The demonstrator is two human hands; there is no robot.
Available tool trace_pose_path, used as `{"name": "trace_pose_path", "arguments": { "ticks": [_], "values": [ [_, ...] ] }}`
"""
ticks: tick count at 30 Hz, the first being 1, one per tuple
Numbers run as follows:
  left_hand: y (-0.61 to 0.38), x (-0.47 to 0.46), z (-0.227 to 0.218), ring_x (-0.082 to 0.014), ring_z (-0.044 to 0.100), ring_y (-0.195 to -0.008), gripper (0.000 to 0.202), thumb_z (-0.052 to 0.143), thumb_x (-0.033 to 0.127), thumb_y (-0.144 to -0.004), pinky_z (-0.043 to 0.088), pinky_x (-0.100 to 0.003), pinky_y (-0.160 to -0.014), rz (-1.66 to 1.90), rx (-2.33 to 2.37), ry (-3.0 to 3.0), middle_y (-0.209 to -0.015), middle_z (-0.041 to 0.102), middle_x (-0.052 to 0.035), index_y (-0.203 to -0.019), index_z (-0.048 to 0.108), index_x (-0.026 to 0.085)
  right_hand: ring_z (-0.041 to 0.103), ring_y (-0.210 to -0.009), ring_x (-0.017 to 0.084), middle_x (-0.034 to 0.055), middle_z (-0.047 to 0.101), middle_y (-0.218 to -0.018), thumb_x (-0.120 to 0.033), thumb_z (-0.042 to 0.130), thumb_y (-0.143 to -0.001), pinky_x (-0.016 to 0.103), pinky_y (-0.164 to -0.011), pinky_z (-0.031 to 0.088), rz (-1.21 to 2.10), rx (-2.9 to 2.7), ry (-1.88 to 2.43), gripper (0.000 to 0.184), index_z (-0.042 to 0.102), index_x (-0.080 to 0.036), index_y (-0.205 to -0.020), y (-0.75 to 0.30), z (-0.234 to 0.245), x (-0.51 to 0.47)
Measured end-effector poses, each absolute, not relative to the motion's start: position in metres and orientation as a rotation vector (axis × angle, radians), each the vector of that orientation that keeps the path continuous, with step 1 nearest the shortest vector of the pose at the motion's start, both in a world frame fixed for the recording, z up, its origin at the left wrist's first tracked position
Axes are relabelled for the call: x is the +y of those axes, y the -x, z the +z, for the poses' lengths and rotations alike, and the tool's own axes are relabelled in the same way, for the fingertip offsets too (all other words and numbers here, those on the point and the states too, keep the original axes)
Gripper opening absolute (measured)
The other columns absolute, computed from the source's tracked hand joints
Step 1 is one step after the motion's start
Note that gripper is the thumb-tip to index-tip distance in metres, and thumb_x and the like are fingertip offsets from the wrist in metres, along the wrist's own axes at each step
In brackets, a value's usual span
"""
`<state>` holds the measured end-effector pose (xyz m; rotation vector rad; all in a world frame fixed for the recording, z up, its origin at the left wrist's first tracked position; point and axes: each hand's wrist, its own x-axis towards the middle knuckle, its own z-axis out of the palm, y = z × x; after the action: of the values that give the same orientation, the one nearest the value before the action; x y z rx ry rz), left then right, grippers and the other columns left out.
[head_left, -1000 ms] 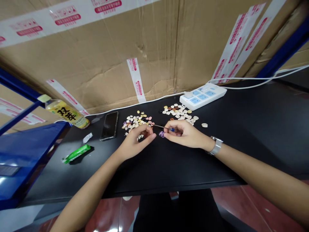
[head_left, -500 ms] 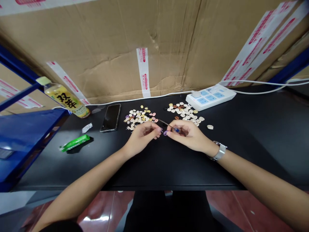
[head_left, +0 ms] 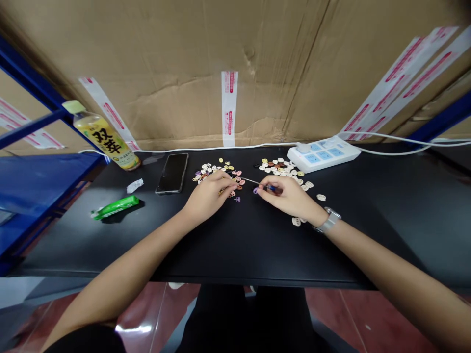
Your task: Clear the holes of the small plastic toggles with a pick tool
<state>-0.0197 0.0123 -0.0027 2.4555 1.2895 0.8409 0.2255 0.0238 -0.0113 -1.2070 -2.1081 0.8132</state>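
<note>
My right hand (head_left: 285, 193) is closed round the dark blue handle of a thin screwdriver (head_left: 252, 181), its metal shaft pointing left. A small purple oval piece (head_left: 255, 190) shows at the right thumb and fingertips. My left hand (head_left: 209, 193) rests at the near edge of a pile of small oval pieces (head_left: 206, 169) in cream, yellow, pink and brown. Its thumb and fingers are drawn together, and what they hold, if anything, is hidden. Another purple piece (head_left: 238, 199) lies on the black table just below the left fingertips.
A second pile of mostly cream pieces (head_left: 281, 169) sits beside a white power strip (head_left: 324, 153). Some pieces (head_left: 296, 221) lie near the right wrist. To the left are a phone (head_left: 172, 173), a green packet (head_left: 116, 207), a paper scrap (head_left: 135, 186) and a drink bottle (head_left: 105, 139).
My left hand has moved away from the right hand to the pile. A purple piece that was at its fingertips now lies on the table. The right hand still holds the screwdriver.
</note>
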Motion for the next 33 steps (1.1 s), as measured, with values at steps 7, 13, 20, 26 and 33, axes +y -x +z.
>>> {"name": "trace_pose_path", "arguments": {
  "ticks": [7, 13, 20, 26, 33],
  "values": [
    [0.023, 0.003, 0.013, -0.0178, 0.068, -0.085, 0.024, 0.05, 0.032, -0.097, 0.051, -0.031, -0.079, 0.337, 1.194, -2.687, -0.094, 0.073, -0.002, -0.1, 0.072, 0.022, 0.057, -0.063, 0.016, 0.0033, 0.07, -0.076, -0.031, 0.062, -0.082, 0.029, -0.06, 0.041, 0.683, -2.222, 1.28, 0.016, 0.073, -0.02, -0.084, -0.202, -0.006, 0.042],
    [0.018, -0.004, 0.006, -0.0212, 0.07, -0.093, 0.029, 0.046, 0.032, -0.099, 0.051, -0.035, -0.086, 0.158, 1.204, -2.903, -0.101, 0.075, -0.0051, -0.109, 0.071, 0.022, 0.063, -0.07, 0.019, 0.0058, 0.074, -0.084, -0.031, 0.066, -0.079, 0.031, -0.066, 0.044, 0.546, -2.228, 1.324, 0.015, 0.075, -0.021, -0.086, -0.192, -0.003, 0.055],
    [0.022, 0.001, 0.002, -0.0251, 0.069, -0.094, 0.033, 0.045, 0.029, -0.099, 0.053, -0.04, -0.085, 0.316, 1.333, -2.97, -0.1, 0.074, -0.0087, -0.122, 0.067, 0.019, 0.057, -0.064, 0.016, 0.0042, 0.069, -0.08, -0.037, 0.058, -0.089, 0.031, -0.063, 0.043, 0.531, -2.118, 1.228, 0.022, 0.071, -0.02, -0.095, -0.223, 0.01, 0.046],
    [0.009, 0.0, -0.003, -0.0233, 0.065, -0.104, 0.026, 0.048, 0.028, -0.098, 0.053, -0.04, -0.095, 0.512, 1.269, -2.855, -0.108, 0.069, -0.0083, -0.112, 0.069, 0.021, 0.055, -0.063, 0.013, 0.0043, 0.066, -0.089, -0.04, 0.052, -0.094, 0.028, -0.059, 0.044, 0.662, -2.031, 1.108, 0.025, 0.064, -0.019, -0.099, -0.258, -0.003, 0.031],
    [-0.016, 0.015, -0.002, -0.0266, 0.056, -0.126, 0.031, 0.041, 0.022, -0.101, 0.044, -0.043, -0.106, 0.377, 1.265, -2.997, -0.126, 0.065, -0.0103, -0.124, 0.061, 0.017, 0.052, -0.055, 0.012, -0.001, 0.06, -0.072, -0.033, 0.049, -0.095, 0.025, -0.054, 0.04, 0.739, -1.977, 1.051, 0.016, 0.057, -0.02, -0.098, -0.27, -0.012, 0.025]
  ]
}}
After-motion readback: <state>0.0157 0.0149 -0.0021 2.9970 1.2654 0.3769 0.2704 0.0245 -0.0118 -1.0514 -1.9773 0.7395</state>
